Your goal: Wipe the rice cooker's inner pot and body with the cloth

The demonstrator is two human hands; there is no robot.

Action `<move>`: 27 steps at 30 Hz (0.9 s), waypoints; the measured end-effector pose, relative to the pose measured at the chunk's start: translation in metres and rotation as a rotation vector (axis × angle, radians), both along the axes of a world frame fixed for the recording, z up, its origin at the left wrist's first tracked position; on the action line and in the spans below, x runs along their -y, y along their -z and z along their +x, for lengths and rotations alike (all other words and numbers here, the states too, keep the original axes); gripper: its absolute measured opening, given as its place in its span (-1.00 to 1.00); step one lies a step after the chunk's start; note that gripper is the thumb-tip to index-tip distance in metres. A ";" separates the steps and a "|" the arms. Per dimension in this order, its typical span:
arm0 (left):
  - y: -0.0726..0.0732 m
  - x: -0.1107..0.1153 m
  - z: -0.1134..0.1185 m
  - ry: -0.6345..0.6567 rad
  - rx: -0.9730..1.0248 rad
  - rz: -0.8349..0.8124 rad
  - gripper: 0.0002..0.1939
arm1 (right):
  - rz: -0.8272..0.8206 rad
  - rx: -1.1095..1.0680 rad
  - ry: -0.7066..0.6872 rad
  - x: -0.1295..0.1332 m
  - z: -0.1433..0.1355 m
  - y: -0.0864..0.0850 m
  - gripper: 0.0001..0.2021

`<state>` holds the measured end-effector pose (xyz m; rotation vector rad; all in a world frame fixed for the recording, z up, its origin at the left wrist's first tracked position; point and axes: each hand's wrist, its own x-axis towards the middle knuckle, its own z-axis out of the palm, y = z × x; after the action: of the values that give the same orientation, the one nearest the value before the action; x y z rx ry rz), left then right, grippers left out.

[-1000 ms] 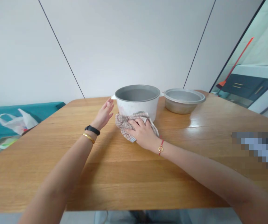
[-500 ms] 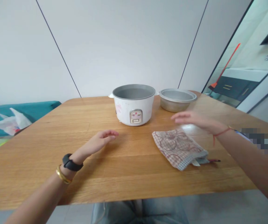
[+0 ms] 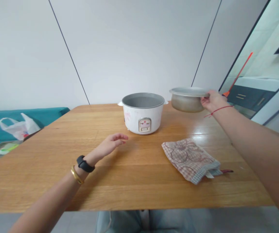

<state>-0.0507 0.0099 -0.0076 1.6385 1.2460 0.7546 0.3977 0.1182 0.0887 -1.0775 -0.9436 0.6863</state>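
My right hand (image 3: 213, 101) grips the right rim of a metal inner pot (image 3: 188, 102), which is raised above the table and roughly level. To its left stands a white rice cooker body (image 3: 143, 119), lidless, with its grey inside visible and a small front panel. My left hand (image 3: 114, 143) hovers in front of the cooker, fingers loosely apart and holding nothing. A folded, patterned cloth (image 3: 186, 158) lies on the table, nearer to me than the pot.
The wooden table (image 3: 57, 155) reaches back to a pale panelled wall (image 3: 134, 42). A teal sofa (image 3: 54, 113) with a white plastic bag (image 3: 20, 127) stands at left. Through the doorway at right, an orange broom (image 3: 239, 74) leans.
My right hand has moved away from above the cloth, taken hold of the inner pot's rim and lifted it off the table. My left hand remains about where it was.
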 end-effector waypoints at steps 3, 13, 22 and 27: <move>-0.009 -0.004 0.006 -0.047 0.035 -0.025 -0.64 | 0.036 -0.197 0.092 0.010 -0.013 -0.044 -0.68; -0.019 -0.013 0.051 -0.194 0.192 0.039 -0.56 | -0.027 -0.405 -0.221 0.005 -0.147 -0.056 -0.78; -0.005 -0.023 0.039 -0.295 0.216 0.069 -0.65 | -0.372 -0.107 -0.270 0.003 -0.158 -0.013 -0.84; 0.002 -0.048 0.039 -0.321 0.235 0.107 -0.36 | -0.270 0.212 0.022 -0.003 -0.122 0.013 -0.44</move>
<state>-0.0117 0.0578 -0.0096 1.3989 1.3300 1.1946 0.2762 0.1216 0.0760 -1.4188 -1.0378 0.7047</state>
